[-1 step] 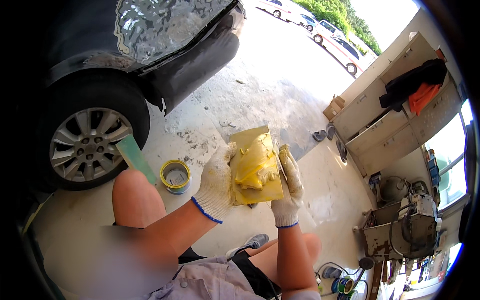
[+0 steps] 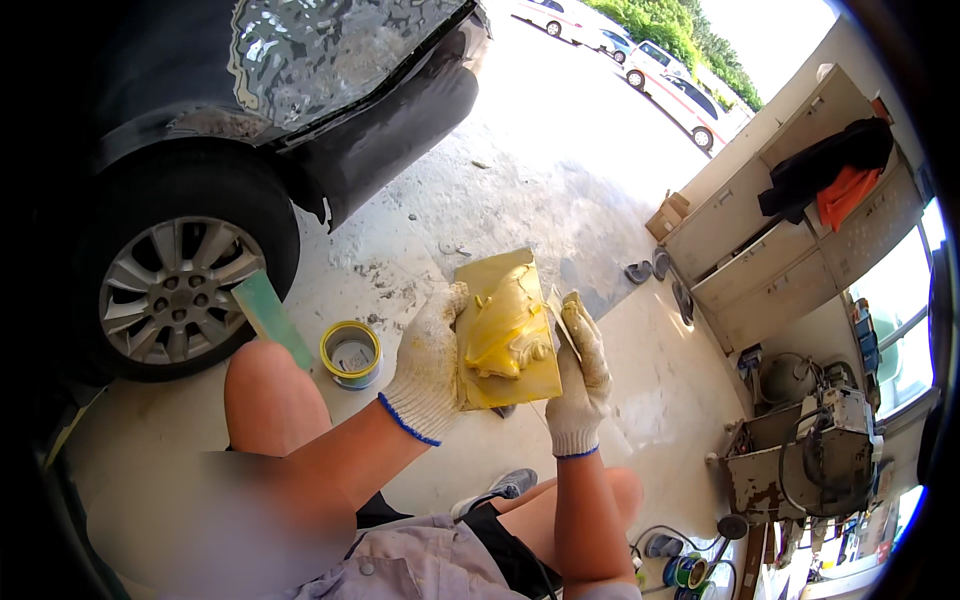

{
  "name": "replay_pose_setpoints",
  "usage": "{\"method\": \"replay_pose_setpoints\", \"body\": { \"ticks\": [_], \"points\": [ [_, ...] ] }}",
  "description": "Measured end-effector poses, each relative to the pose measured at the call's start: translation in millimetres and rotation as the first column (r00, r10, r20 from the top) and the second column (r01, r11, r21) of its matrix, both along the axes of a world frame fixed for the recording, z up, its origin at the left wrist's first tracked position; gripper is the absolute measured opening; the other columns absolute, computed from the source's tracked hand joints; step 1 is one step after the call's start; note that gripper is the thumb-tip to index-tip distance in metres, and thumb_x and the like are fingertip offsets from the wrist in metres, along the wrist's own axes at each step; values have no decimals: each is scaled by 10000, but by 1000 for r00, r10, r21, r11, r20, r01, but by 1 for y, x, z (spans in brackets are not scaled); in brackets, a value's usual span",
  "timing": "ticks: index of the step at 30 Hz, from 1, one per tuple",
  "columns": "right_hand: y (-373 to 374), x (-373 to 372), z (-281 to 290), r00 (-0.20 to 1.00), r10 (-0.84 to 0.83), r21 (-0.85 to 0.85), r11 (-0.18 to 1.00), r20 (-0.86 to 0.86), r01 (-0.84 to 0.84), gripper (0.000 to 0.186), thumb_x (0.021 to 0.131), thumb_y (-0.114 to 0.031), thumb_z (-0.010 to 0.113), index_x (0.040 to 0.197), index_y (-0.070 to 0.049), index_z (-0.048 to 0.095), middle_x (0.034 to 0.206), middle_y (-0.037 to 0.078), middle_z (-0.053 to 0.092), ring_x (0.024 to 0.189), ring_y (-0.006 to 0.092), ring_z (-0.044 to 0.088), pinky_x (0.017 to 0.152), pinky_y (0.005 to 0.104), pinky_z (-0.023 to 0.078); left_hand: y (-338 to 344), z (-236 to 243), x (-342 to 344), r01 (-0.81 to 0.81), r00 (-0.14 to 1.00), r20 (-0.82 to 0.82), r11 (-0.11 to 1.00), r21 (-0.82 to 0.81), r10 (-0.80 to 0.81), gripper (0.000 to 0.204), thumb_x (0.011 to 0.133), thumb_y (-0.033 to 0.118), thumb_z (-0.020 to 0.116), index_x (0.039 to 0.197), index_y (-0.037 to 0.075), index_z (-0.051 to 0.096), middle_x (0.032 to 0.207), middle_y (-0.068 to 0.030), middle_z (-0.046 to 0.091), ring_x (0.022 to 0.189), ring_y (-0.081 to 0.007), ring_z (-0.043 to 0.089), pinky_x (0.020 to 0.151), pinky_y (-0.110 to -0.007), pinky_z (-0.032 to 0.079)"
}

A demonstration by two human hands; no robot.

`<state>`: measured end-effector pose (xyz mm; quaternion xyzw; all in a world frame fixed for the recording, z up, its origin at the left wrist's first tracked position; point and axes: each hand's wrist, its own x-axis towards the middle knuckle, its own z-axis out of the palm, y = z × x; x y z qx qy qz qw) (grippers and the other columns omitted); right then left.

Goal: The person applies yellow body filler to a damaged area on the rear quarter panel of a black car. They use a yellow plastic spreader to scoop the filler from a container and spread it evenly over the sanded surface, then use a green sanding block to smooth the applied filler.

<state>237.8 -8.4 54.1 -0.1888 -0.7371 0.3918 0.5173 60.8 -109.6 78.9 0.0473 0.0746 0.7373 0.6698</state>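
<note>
In the head view my gloved left hand [image 2: 425, 355] grips the left edge of a flat board [image 2: 480, 390] bearing a mound of glossy yellow paste [image 2: 505, 330]. My gloved right hand [image 2: 580, 375] is closed on a thin scraper [image 2: 562, 335] beside the board's right edge; whether they touch is hard to tell. An open can [image 2: 350, 350] with a yellow rim stands left of the board. A pale green strip [image 2: 270, 320] leans near the wheel [image 2: 175, 295] of a dark car [image 2: 380, 150], whose panel has a patchy grey surface.
Beige lockers [image 2: 760, 260] with hanging dark and orange clothes line the right wall, slippers [image 2: 660, 268] and a cardboard box [image 2: 668, 215] nearby. A rusty machine [image 2: 790, 460] stands right, cans [image 2: 685, 570] and hoses at lower right. Parked cars [image 2: 670, 90] are outside. My bent knees frame my hands.
The board and my left hand have shifted very slightly left. My right hand has moved a little to the right with the scraper.
</note>
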Motion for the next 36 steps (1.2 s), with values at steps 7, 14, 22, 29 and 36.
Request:
{"method": "replay_pose_setpoints", "body": {
  "ticks": [7,14,22,29,36],
  "points": [
    [-47,-17,54,663,330,-142,822,-672,-552,430,1081,-112,625,1475,55,578,1555,233,570,1467,435,526,1284,660,383,-4,30,2,-104,994,6,988,-112,105,544,1155,389,355,1482,-14,515,1322,-196,678,1174,-315,737,1043,-503,620],
    [-58,9,15,958,172,-102,975,-228,-199,424,1038,69,600,1386,-131,735,1595,255,575,1513,401,521,1255,522,411,5,25,0,-88,996,-11,991,-100,88,537,1150,368,334,1477,-17,518,1298,-211,676,1185,-328,726,1040,-499,621],
    [7,27,75,936,166,-664,667,-309,-337,371,1086,-112,474,1380,78,598,1114,189,748,822,285,778,636,343,650,0,34,-15,101,947,-301,994,-40,-108,448,1152,296,429,1426,-38,545,1257,-195,699,1040,-295,773,915,-461,675],
    [-7,19,40,915,330,-845,398,-230,-356,336,1030,-148,559,1300,41,631,1072,194,766,716,258,757,558,348,625,4,38,-10,-15,904,-425,988,-156,-53,416,1147,278,462,1376,-53,568,1222,-183,705,1020,-264,777,873,-428,680],
    [0,57,50,890,269,-646,615,-367,-452,263,1004,-145,630,1211,16,641,1341,295,701,1304,460,671,1014,533,644,-1,55,-32,14,912,-408,997,-80,-46,431,1152,300,433,1379,-44,560,1211,-186,702,1043,-281,774,895,-438,677]
  ]
}}
